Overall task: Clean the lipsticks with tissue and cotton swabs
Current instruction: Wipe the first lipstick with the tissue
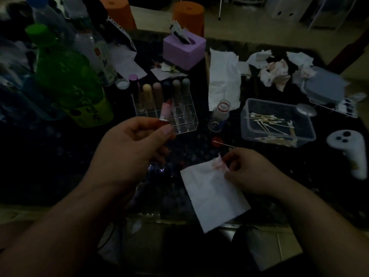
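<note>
My left hand (135, 144) grips an uncapped pink lipstick (165, 110) by its base, bullet pointing up, in front of a clear organiser (179, 120) that holds several capped lipsticks (157, 90). My right hand (249, 172) pinches the stained corner of a white tissue (213, 194) that hangs over the dark table's front edge. A single cotton swab (223, 144) lies on the table just beyond the right hand. A clear box of cotton swabs (279, 124) stands to the right.
Bottles, one green (67, 76), crowd the left. A purple tissue box (183, 50) stands at the back, with a flat tissue (223, 80) and crumpled used tissues (275, 70) to its right. A small open bottle (219, 116) and a white controller (351, 150) also sit here.
</note>
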### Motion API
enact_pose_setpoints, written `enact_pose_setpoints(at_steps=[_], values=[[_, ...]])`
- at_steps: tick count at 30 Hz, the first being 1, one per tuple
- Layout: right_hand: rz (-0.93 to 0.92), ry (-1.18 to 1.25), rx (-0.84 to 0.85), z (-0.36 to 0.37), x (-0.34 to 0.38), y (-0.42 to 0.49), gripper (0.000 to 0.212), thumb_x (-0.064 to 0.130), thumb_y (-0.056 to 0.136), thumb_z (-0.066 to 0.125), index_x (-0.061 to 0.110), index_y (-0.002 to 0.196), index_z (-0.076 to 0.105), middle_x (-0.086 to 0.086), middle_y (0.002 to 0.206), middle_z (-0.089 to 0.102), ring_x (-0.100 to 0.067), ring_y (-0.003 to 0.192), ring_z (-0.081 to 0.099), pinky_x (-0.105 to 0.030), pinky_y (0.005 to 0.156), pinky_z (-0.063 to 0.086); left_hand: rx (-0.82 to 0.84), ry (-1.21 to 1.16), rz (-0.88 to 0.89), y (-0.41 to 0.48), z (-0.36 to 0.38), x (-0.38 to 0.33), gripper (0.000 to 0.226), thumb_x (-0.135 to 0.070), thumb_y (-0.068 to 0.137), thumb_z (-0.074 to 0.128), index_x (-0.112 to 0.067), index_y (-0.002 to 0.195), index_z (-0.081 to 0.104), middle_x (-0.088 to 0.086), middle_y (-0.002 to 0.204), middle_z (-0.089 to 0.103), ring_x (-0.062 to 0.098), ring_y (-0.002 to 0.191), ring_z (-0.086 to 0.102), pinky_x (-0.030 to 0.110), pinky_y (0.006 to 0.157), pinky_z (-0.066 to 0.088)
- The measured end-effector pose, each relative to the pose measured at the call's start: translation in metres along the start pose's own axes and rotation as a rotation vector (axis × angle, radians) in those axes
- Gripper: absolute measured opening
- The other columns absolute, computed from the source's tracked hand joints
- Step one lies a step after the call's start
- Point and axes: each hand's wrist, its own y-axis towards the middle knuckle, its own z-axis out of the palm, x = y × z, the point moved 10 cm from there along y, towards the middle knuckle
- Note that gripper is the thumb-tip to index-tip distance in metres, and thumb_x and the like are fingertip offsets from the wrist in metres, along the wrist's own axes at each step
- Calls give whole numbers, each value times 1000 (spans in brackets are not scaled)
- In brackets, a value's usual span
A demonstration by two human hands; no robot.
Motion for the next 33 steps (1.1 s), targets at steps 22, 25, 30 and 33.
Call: enact_pose_setpoints(at_steps=[22,25,30,33], values=[[-374,940,-108,-12,82,-48,19,29,68,75,15,80,75,4,68,70,-1,55,61,-12,50,44,250,232,12,-24,43,13,16,-21,76,81,-25,90,74,-6,81,77,11,74,74,27,71,61],[-392,939,-144,-16,83,-49,15,25,69,74,14,79,74,4,69,71,-1,56,62,-11,52,45,271,263,38,-24,46,14,12,-21,80,78,-28,90,75,-7,80,77,11,73,74,29,71,61],[-455,952,-153,-21,87,-52,14,20,74,71,9,83,72,6,66,69,0,54,61,-11,52,45,336,282,91,-25,52,12,13,-18,90,68,-23,99,76,-7,80,75,10,76,73,23,71,56],[-462,966,-94,-20,88,-51,11,20,74,70,13,82,73,3,67,70,-1,54,61,-12,52,44,440,295,77,-28,57,9,16,-20,95,61,-23,101,75,-1,81,75,11,79,72,25,77,58]])
